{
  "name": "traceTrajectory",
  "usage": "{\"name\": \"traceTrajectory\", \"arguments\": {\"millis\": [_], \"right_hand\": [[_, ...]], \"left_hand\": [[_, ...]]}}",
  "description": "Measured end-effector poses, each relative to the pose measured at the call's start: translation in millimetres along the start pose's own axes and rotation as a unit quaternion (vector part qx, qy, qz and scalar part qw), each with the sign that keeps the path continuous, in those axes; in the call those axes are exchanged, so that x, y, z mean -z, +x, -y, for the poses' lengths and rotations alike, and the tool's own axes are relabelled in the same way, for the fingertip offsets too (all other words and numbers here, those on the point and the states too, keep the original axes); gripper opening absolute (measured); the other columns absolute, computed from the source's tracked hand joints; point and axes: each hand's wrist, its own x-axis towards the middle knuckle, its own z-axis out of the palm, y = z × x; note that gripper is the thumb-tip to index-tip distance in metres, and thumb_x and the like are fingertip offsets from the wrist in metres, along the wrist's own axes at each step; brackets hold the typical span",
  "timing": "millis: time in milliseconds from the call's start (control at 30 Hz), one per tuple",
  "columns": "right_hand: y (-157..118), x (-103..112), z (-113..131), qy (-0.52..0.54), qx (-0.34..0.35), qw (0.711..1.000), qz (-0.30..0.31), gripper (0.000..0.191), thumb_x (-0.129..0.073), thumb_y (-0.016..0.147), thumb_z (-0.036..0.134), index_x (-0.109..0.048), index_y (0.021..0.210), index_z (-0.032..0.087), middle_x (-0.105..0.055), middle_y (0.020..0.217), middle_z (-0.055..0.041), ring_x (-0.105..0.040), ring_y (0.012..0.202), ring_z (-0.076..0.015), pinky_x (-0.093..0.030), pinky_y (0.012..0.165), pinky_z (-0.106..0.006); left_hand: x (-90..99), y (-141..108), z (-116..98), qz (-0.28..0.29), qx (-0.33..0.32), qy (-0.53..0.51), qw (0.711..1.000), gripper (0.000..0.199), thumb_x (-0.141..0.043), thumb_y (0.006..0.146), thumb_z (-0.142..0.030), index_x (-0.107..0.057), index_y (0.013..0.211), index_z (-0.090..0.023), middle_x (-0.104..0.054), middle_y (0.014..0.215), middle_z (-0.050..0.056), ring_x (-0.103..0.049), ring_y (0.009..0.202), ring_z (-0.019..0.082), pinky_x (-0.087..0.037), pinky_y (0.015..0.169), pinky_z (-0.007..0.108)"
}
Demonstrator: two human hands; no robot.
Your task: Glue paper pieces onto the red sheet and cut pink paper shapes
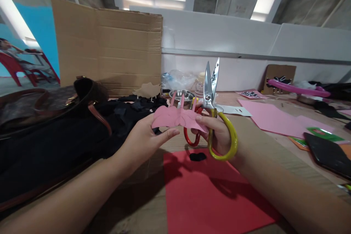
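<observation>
A pink paper cutout (175,117) with a scalloped edge and thin strips standing up from it is held level in front of me. My left hand (149,135) pinches its left side between thumb and fingers. On the right side, my right hand (216,131) grips the cutout's edge and also carries a pair of scissors (210,95), blades pointing up and slightly apart. One scissor handle is yellow, the other red. Below lies a sheet of red paper (203,197) with a small black scrap (197,157) on it.
A black cloth (117,117) and a brown handbag (90,91) lie to the left, before a standing cardboard panel (109,47). Behind the cutout is a metal bowl (184,95). Pink paper (274,117) and a black phone-like slab (326,153) are at right. A person (16,55) sits far left.
</observation>
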Motion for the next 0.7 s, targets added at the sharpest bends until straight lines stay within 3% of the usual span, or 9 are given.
{"name": "traceTrajectory", "arguments": {"millis": [200,333,433,600,700], "right_hand": [[-3.9,-7.9,7.0,0.047,-0.014,0.999,-0.013,0.017,-0.075,0.071,0.025,-0.063,0.083,0.026,-0.058,0.073,0.0034,-0.054,0.063,-0.0151,-0.052,0.06,-0.03],[-3.5,-8.6,6.8,0.016,-0.01,1.0,0.018,0.01,-0.069,0.077,0.029,-0.064,0.085,0.027,-0.055,0.068,0.0025,-0.051,0.057,-0.0168,-0.048,0.053,-0.032],[-1.9,-7.4,6.0,0.016,-0.014,1.0,0.017,0.016,-0.071,0.076,0.03,-0.065,0.091,0.027,-0.056,0.07,0.0018,-0.051,0.056,-0.0164,-0.049,0.052,-0.032],[-2.1,-6.3,2.4,0.037,-0.049,0.998,0.01,0.031,-0.076,0.072,0.032,-0.066,0.101,0.028,-0.064,0.087,-0.0024,-0.061,0.071,-0.0217,-0.056,0.057,-0.036],[-2.0,-5.9,-0.5,0.016,-0.006,1.0,0.019,0.034,-0.075,0.072,0.031,-0.065,0.104,0.03,-0.065,0.096,-0.0029,-0.064,0.084,-0.0244,-0.058,0.072,-0.04]], "left_hand": [[-2.5,-1.2,2.8,0.003,-0.021,0.017,1.0,0.036,-0.073,0.086,-0.043,-0.071,0.114,-0.021,-0.075,0.116,0.004,-0.068,0.108,0.023,-0.053,0.093,0.033],[-0.2,-1.7,-0.1,0.022,-0.034,0.009,0.999,0.027,-0.074,0.087,-0.039,-0.073,0.107,-0.021,-0.075,0.111,0.003,-0.068,0.104,0.021,-0.051,0.094,0.032],[1.2,-1.6,-2.3,0.026,-0.055,-0.012,0.998,0.022,-0.075,0.086,-0.034,-0.073,0.105,-0.022,-0.075,0.106,0.002,-0.067,0.098,0.019,-0.051,0.091,0.029],[0.9,-1.0,-2.7,0.036,-0.055,-0.017,0.998,0.018,-0.071,0.089,-0.032,-0.073,0.105,-0.022,-0.075,0.107,0.002,-0.067,0.098,0.017,-0.051,0.09,0.027],[0.8,-1.0,-2.4,0.04,-0.046,-0.008,0.998,0.019,-0.07,0.091,-0.034,-0.074,0.105,-0.022,-0.075,0.109,0.002,-0.067,0.102,0.019,-0.051,0.091,0.028]]}}
